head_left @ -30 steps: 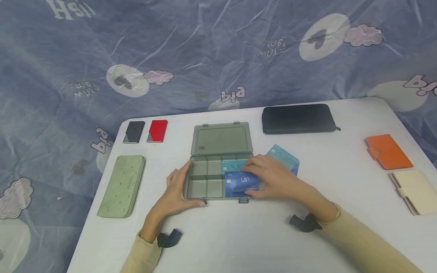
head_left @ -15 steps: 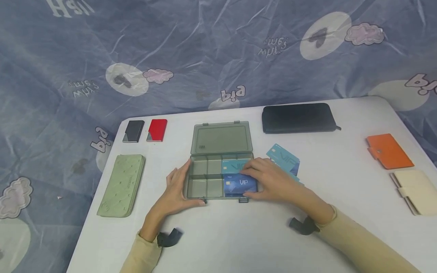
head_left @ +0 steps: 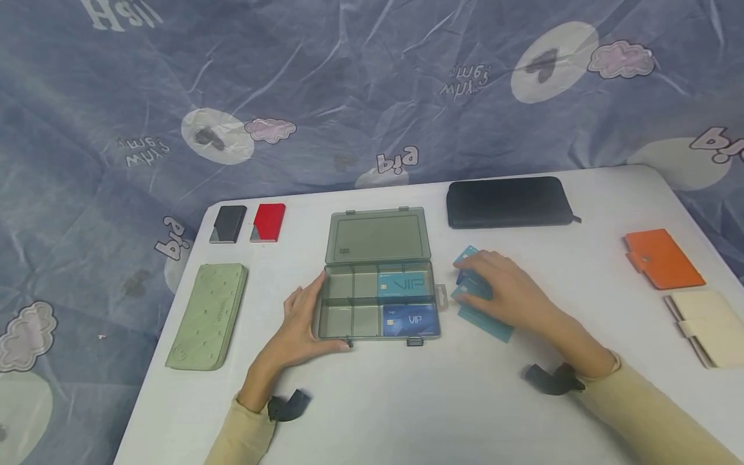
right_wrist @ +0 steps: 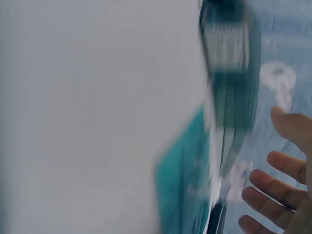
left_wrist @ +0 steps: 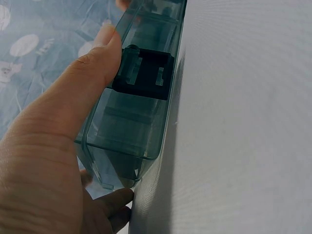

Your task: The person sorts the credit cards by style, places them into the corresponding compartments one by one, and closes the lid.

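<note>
A translucent green compartment box (head_left: pixel 366 318) lies with its lid (head_left: pixel 378 237) raised. My left hand (head_left: pixel 300 325) grips its left side, thumb along the front edge and fingers along the far left. In the left wrist view the thumb (left_wrist: pixel 92 63) lies at the top of the front wall beside the dark latch (left_wrist: pixel 144 73). Inside the right compartments are a light blue VIP card (head_left: pixel 402 284) and, nearer, a dark blue VIP card (head_left: pixel 411 320). My right hand (head_left: pixel 506 287) hovers over loose cards (head_left: pixel 485 323) right of the box, fingers spread and nothing held between them.
A black zip wallet (head_left: pixel 508 203) lies at the back. Orange (head_left: pixel 665 258) and cream card holders (head_left: pixel 712 326) are at the far right. On the left are a green wallet (head_left: pixel 209 316), a black card case (head_left: pixel 229 223) and a red card case (head_left: pixel 269 222).
My right hand has let go of the dark blue card, which lies in the front right compartment, and has moved right over the loose cards. My left hand stays on the box.
</note>
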A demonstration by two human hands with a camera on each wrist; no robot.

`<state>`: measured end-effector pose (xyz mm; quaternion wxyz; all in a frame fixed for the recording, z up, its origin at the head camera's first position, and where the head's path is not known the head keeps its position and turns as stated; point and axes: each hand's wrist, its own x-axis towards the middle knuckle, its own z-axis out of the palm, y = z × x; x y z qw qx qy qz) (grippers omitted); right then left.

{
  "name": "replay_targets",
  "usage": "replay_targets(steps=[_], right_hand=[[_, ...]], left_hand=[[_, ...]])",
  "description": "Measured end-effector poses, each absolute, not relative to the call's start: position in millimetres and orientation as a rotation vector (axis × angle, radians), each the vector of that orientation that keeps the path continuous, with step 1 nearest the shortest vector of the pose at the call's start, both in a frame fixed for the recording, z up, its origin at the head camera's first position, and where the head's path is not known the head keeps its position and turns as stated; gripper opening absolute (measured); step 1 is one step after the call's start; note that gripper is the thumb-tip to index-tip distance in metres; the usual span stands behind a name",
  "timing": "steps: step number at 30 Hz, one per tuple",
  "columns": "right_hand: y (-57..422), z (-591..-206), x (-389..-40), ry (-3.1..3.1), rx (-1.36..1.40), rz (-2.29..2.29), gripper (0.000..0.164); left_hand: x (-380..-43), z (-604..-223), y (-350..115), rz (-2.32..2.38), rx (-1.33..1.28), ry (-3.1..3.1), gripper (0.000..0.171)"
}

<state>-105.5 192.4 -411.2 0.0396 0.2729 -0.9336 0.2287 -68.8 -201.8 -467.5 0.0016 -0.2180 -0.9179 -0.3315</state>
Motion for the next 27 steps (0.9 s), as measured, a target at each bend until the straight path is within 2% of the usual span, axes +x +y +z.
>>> replay_targets(steps=[6, 15, 27], right_hand=[[224.3, -422.0, -120.5, -2.982, 0.654, 0.612, 0.063], [237.7, -428.1, -131.4, -3.033, 0.621, 0.582, 0.068], [236.8, -428.2, -132.0, -3.088, 0.590, 0.606, 0.050]], left_hand=[[-67.6, -466.7, -201.2, -1.039, -0.695, -2.877, 0.125], [-67.4, -465.1, -201.6, -1.049, -0.668, -2.897, 0.125], [-67.9, -464.7, -200.8, -1.062, -0.692, -2.873, 0.124]])
